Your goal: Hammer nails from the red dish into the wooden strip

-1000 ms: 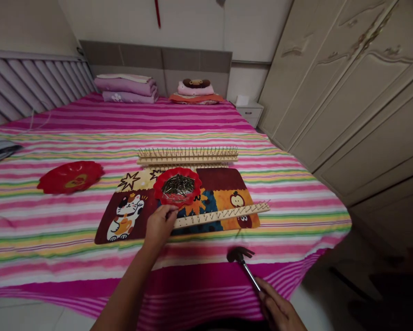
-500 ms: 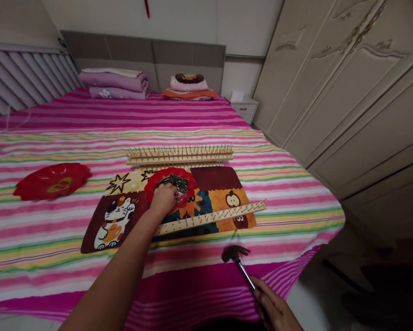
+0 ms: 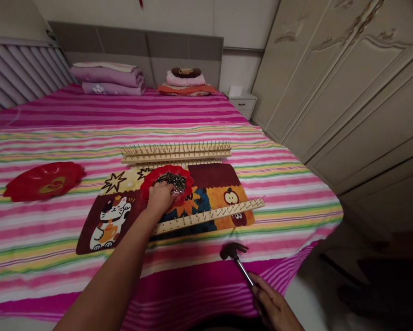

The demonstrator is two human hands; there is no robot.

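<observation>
My left hand (image 3: 161, 197) reaches down into a red scalloped bowl (image 3: 146, 185) that holds a heap of metal nails (image 3: 177, 180). Its fingers curl into the heap, and the fingertips are hidden. Over the near edge of the bed, my right hand (image 3: 274, 304) is wrapped round the handle of a claw hammer (image 3: 242, 269), with the head pointing away from me. Between the two lies a wooden strip (image 3: 211, 215) with nails standing along most of its length; bare holes show at its left end, near my left forearm.
Under the bowl and strip is a patterned mat (image 3: 209, 177). Behind it sit more nail-studded wooden strips (image 3: 177, 156), points or heads up. A red dish (image 3: 44, 181) lies at left on the striped bed (image 3: 282, 220). Folded bedding (image 3: 108, 79) is stacked by the headboard; wardrobes (image 3: 327, 92) stand at right.
The view has shifted slightly, so things appear a little further left. My left hand stays in the bowl of nails, and my right hand keeps the hammer in nearly the same place.
</observation>
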